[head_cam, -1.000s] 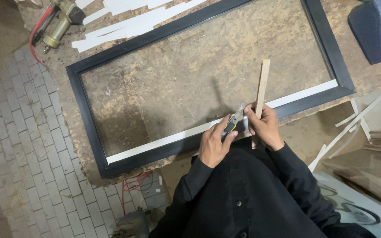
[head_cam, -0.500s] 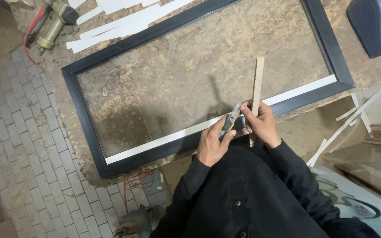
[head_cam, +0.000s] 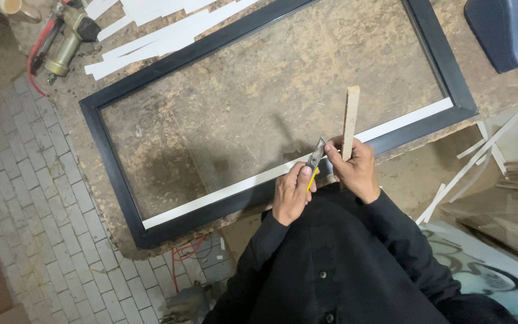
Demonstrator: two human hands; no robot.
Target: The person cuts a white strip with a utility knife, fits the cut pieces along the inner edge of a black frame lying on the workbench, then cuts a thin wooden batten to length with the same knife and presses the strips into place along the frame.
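Observation:
My left hand (head_cam: pixel 292 195) grips a yellow-handled utility knife (head_cam: pixel 315 161), blade pointing up and away from me. My right hand (head_cam: pixel 355 170) holds a narrow wooden stick (head_cam: pixel 350 120) upright by its lower end, right beside the blade. Both hands hover over the near rail of a large black picture frame (head_cam: pixel 109 156) lying flat on a worn workbench. A white strip (head_cam: pixel 223 193) runs along the inside of that near rail, passing under my hands.
A pile of white strips (head_cam: pixel 151 36) lies at the bench's far edge beside a pneumatic nail gun (head_cam: pixel 67 42) with a red hose. A blue machine (head_cam: pixel 505 30) sits at the top right. More loose white strips (head_cam: pixel 481 153) and boards lie right. Brick paving lies left.
The view has shifted slightly; my hands and the stick stay together at the near rail, with the knife blade kept against the stick's lower end.

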